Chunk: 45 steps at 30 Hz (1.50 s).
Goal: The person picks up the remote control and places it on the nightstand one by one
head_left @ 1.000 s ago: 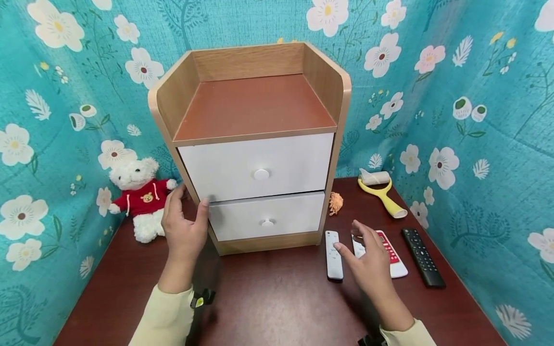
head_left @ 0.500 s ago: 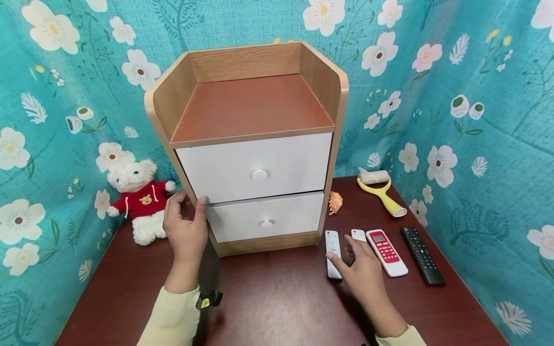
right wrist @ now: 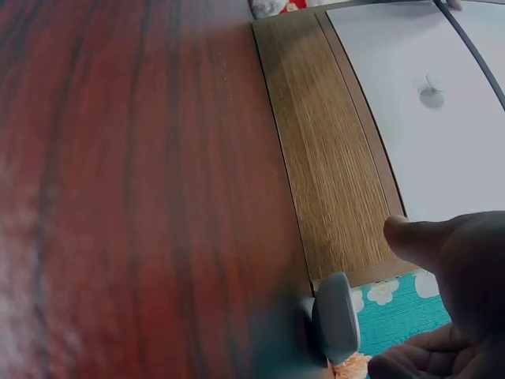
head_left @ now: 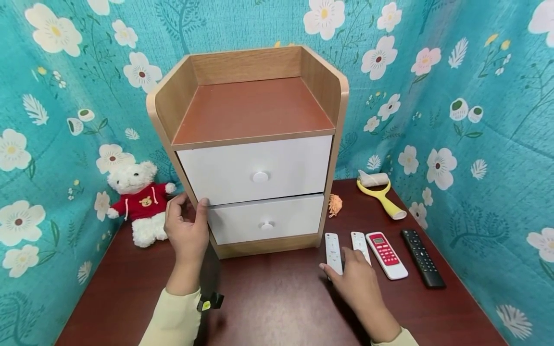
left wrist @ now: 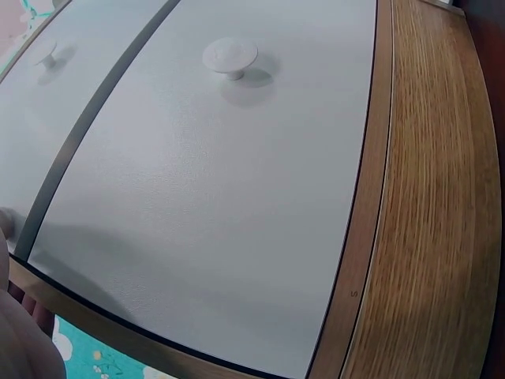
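Observation:
A small wooden cabinet (head_left: 255, 108) with two white drawers stands on the table, both drawers pushed in. My left hand (head_left: 187, 235) grips its left edge, thumb on the front and fingers against the side wall. In the left wrist view part of that hand (left wrist: 24, 339) shows at the lower left. My right hand (head_left: 359, 283) is over the leftmost white remote control (head_left: 332, 250), thumb on one side and fingers on the other. The right wrist view shows the thumb and fingers spread above the remote's end (right wrist: 338, 316), apart from it.
Right of this remote lie another white remote (head_left: 358, 240), a red-and-white remote (head_left: 387, 254) and a black remote (head_left: 423, 259). Behind them are a yellow lint roller (head_left: 383, 194) and an orange yarn ball (head_left: 335, 205). A white teddy bear (head_left: 144, 204) sits left of the cabinet. Floral curtains (head_left: 454, 120) enclose the table.
My right hand has come left and lower, from beside the second white remote to over the leftmost one. The left hand keeps its hold on the cabinet's edge.

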Tool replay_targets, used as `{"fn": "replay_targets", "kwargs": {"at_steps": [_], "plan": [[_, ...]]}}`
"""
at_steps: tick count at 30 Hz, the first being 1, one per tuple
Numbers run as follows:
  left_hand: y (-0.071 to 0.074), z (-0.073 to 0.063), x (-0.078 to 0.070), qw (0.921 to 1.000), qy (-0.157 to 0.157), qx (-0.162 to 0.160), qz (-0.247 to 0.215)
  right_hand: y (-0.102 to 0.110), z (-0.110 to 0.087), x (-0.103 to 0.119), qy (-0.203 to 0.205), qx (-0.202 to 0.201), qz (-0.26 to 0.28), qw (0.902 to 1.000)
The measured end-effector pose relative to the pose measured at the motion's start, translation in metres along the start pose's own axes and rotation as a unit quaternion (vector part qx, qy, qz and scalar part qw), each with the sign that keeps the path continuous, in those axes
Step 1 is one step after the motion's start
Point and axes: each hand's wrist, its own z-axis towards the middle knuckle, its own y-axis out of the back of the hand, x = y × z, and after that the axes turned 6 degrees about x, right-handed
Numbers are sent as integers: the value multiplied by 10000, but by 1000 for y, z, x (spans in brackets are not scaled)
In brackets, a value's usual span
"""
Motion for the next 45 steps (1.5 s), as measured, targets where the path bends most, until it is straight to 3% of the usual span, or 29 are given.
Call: {"fn": "replay_targets", "kwargs": {"at_steps": [9, 21, 33, 45], "plan": [[1, -2, 0, 9999, 85, 96, 64, -9, -3, -2, 60, 55, -180, 9998], [0, -3, 0, 10000, 23, 22, -2, -12, -2, -2, -112, 565, -409, 9975], [-2, -1, -4, 9999, 20, -80, -97, -18, 1, -6, 82, 16, -625, 9980], [-2, -1, -4, 9999, 75, -74, 19, -16, 4, -6, 45, 29, -736, 9973]]}}
